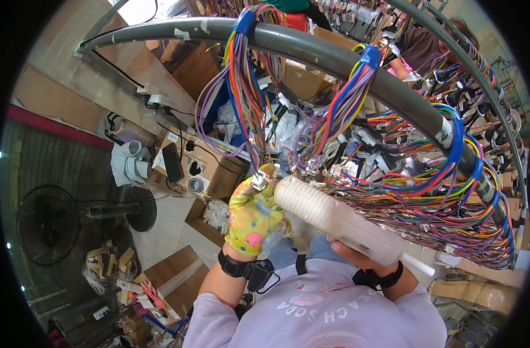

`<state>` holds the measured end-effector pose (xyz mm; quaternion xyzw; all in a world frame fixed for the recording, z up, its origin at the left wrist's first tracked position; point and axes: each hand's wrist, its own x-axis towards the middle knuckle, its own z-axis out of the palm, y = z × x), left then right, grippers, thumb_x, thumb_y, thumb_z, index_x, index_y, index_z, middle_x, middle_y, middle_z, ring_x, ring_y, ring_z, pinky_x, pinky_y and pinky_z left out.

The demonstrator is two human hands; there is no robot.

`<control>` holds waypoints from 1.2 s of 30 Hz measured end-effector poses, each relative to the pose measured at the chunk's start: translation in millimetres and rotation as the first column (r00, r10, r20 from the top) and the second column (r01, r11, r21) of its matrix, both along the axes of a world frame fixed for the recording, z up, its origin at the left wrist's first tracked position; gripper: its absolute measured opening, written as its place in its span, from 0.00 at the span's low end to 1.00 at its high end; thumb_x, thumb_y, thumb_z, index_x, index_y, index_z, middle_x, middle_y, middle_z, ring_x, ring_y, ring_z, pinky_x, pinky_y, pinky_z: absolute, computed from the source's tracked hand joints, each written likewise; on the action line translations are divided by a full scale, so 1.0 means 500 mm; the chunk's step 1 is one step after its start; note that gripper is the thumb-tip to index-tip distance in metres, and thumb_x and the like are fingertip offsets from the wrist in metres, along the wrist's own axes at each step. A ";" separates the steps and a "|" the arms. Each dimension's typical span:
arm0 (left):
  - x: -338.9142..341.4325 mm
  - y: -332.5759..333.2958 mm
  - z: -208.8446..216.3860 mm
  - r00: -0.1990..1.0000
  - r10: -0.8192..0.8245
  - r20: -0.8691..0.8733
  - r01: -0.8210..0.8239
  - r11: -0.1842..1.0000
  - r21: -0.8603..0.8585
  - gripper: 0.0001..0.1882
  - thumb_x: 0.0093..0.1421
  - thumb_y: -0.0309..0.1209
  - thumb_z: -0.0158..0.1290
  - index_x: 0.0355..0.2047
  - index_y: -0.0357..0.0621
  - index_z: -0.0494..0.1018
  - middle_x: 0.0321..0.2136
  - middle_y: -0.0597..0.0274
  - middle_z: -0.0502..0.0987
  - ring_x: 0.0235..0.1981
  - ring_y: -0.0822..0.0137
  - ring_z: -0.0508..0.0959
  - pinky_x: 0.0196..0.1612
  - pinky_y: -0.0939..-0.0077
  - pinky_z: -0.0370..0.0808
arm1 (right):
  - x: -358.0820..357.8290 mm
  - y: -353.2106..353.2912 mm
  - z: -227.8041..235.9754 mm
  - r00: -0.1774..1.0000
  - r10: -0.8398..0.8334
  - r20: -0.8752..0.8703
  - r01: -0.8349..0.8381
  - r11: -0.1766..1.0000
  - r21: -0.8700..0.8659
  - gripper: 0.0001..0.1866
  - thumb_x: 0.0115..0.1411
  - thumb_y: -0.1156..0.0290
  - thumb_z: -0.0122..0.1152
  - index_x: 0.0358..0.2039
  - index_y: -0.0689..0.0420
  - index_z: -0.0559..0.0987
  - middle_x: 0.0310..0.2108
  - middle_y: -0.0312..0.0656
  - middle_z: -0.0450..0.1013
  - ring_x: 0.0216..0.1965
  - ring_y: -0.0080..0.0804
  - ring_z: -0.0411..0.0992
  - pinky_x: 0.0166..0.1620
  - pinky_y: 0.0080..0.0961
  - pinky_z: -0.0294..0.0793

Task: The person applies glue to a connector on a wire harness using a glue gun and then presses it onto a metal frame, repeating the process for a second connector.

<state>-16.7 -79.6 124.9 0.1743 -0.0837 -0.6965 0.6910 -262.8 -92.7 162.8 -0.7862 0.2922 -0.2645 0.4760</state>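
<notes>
My left hand, in a yellow glove with coloured dots, is closed around a small white connector at the lower end of a hanging wire bundle. My right hand is bare and wraps the body of a long off-white hot glue gun from below. The gun has a ribbed front part, and a white glue stick juts from its rear. Its front end lies right beside the gloved fingers; whether it touches the connector is hidden.
A curved grey pipe crosses overhead, carrying many taped wire bundles at the right. Behind my left hand stands a cardboard box with a phone on it. A fan stands far left. Another person sits at the upper right.
</notes>
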 end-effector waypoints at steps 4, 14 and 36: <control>-0.001 -0.002 0.004 0.994 0.081 0.067 -0.089 0.988 0.125 0.23 0.57 0.35 0.48 0.52 0.37 0.66 0.42 0.54 0.75 0.45 0.57 0.74 0.49 0.58 0.70 | 0.000 -0.002 -0.003 1.000 -0.002 -0.015 0.002 1.000 -0.022 0.21 0.46 0.75 0.64 0.43 0.60 0.73 0.37 0.46 0.72 0.37 0.42 0.73 0.41 0.30 0.74; 0.003 0.006 0.002 0.997 0.043 0.057 -0.045 0.999 0.024 0.23 0.57 0.35 0.48 0.52 0.36 0.65 0.41 0.56 0.75 0.42 0.60 0.75 0.46 0.62 0.71 | 0.001 0.002 0.005 0.999 -0.027 0.046 0.023 0.997 0.078 0.23 0.46 0.76 0.64 0.45 0.61 0.72 0.40 0.45 0.73 0.42 0.38 0.73 0.46 0.29 0.72; 0.012 0.000 -0.012 0.981 -0.051 -0.188 0.085 0.980 0.179 0.21 0.57 0.39 0.47 0.49 0.43 0.67 0.45 0.53 0.73 0.45 0.59 0.74 0.51 0.59 0.68 | 0.008 0.014 0.017 0.991 -0.112 0.076 0.082 0.943 0.323 0.20 0.49 0.78 0.61 0.46 0.61 0.73 0.37 0.40 0.74 0.40 0.30 0.73 0.44 0.24 0.71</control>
